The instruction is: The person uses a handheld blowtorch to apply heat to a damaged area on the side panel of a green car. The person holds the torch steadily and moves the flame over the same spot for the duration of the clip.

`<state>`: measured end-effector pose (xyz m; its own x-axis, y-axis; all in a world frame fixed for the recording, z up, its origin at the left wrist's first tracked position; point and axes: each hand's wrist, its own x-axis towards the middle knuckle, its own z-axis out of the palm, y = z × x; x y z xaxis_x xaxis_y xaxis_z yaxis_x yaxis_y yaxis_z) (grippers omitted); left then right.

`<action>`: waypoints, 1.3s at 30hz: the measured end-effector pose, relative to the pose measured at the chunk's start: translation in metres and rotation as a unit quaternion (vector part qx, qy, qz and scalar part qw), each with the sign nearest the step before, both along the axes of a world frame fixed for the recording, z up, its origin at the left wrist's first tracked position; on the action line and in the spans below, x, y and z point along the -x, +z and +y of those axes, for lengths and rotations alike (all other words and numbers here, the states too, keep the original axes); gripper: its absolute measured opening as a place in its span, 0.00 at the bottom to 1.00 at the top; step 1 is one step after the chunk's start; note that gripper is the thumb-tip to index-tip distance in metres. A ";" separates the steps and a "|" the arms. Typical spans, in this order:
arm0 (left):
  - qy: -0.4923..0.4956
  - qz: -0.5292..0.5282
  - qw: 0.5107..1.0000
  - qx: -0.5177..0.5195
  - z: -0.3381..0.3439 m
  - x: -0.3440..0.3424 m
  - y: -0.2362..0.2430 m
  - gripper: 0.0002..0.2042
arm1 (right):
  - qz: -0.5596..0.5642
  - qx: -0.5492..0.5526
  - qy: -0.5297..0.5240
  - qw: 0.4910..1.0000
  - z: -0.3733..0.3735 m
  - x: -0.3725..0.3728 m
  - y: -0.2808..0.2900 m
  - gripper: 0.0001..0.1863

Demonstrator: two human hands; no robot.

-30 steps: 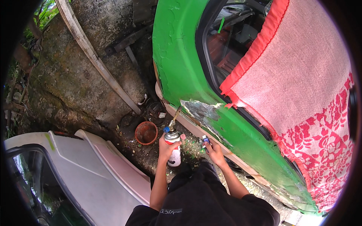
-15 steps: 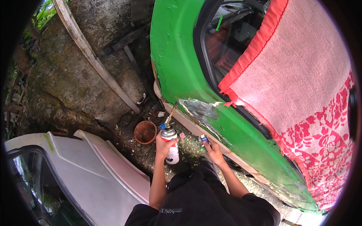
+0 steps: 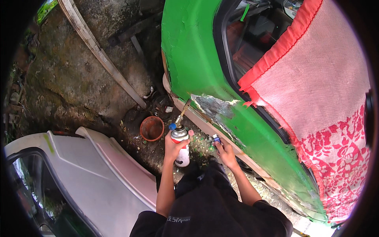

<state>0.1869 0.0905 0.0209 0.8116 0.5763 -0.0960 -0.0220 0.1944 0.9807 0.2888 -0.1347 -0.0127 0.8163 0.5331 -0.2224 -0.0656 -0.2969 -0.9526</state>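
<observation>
My left hand (image 3: 173,145) grips a white-and-red gas canister (image 3: 182,157) with a brass torch head (image 3: 182,114) and blue knob (image 3: 172,126) on top. The nozzle points up toward a patch of chipped, bare paint (image 3: 215,106) on the green vehicle body (image 3: 197,59). My right hand (image 3: 223,149) is closed on a small blue-and-white lighter (image 3: 216,138), held just right of the canister, near the vehicle's lower pale strip. No flame is visible at the nozzle.
A pink patterned towel (image 3: 308,79) drapes over the green vehicle's window. A white vehicle (image 3: 98,173) stands at lower left. A terracotta pot (image 3: 152,128) sits on the littered ground before a stained concrete wall (image 3: 67,71), where a long weathered strip (image 3: 102,55) leans.
Both hands, with canister and lighter, appear a little higher in the picture; the surroundings shift slightly as the view moves. Both hands keep their holds.
</observation>
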 end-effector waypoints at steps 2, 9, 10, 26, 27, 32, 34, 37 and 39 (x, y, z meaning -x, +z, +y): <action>-0.008 -0.005 1.000 -0.008 0.001 0.003 -0.006 0.16 | -0.002 0.000 0.004 1.000 0.001 0.001 0.002 0.14; -0.014 -0.015 1.000 -0.001 0.000 0.003 -0.009 0.17 | -0.005 0.010 0.011 1.000 0.002 0.010 0.004 0.13; -0.018 -0.011 1.000 0.000 0.001 0.003 -0.008 0.18 | -0.004 0.009 0.011 1.000 0.002 0.010 0.004 0.13; -0.021 -0.023 1.000 0.000 0.002 -0.006 0.007 0.18 | 0.001 0.004 0.002 1.000 0.002 0.000 0.012 0.14; -0.019 -0.020 1.000 -0.001 0.001 -0.005 0.007 0.18 | -0.002 0.004 0.002 1.000 0.003 -0.001 0.014 0.14; -0.005 -0.026 1.000 -0.004 -0.005 -0.002 -0.016 0.17 | -0.022 -0.026 0.002 0.999 0.016 -0.011 0.024 0.14; -0.008 -0.031 0.999 0.004 -0.007 -0.003 -0.008 0.17 | -0.031 -0.032 0.005 0.999 0.020 -0.014 0.023 0.14; -0.018 -0.029 0.999 -0.004 -0.002 -0.008 0.003 0.17 | -0.043 -0.035 0.017 0.998 0.028 -0.020 0.025 0.14; -0.019 -0.028 0.999 -0.026 0.001 -0.008 0.004 0.16 | -0.036 -0.044 0.023 0.998 0.031 -0.019 0.030 0.14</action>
<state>0.1952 0.0910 0.0244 0.8359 0.5486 -0.0194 -0.0718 0.1442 0.9869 0.3078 -0.1033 0.0178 0.8028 0.5853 -0.1142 0.0165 -0.2133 -0.9768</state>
